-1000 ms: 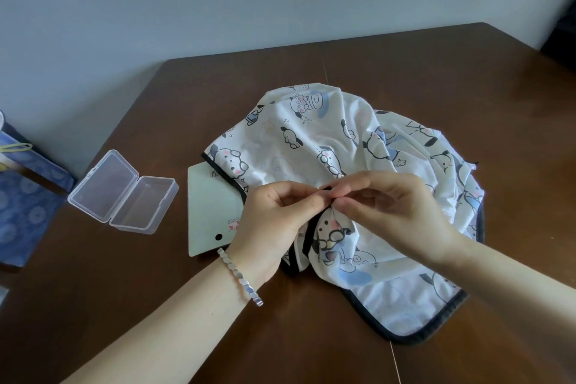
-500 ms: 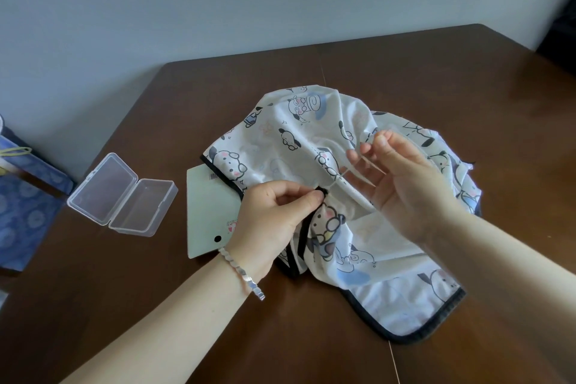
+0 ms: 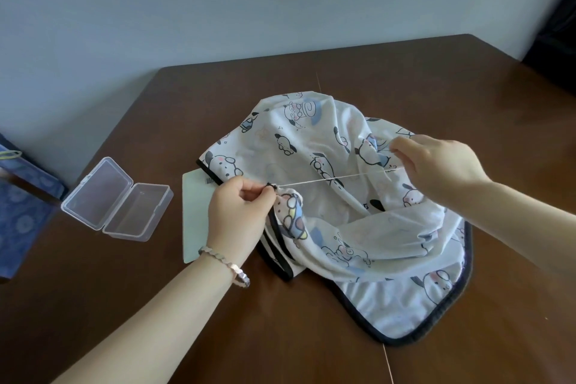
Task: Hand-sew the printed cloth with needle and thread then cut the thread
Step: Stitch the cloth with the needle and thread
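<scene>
— So, how far along is the sewing, would you say?
— Midway, I'd judge. The left hand (image 3: 240, 212) pinches a gathered bit of the printed cloth (image 3: 358, 227) at its near-left edge. A pale thread (image 3: 333, 179) runs taut from that spot across the cloth to the right hand (image 3: 436, 165), whose fingers are closed on it over the cloth's right side. A stitch looks to be drawn through; the thread is uncut.
— And the needle?
— Too fine to make out. No scissors show either, so cutting is left.
— What's around?
— The cloth lies crumpled on a dark brown wooden table (image 3: 296, 346). Tucked under the cloth's left edge is a pale green card (image 3: 196, 212). Further left of the cloth a clear plastic box (image 3: 117, 199) lies open, and beyond it stands a blue patterned bag (image 3: 18, 212). Behind the cloth is a plain grey-blue wall (image 3: 249, 9)
</scene>
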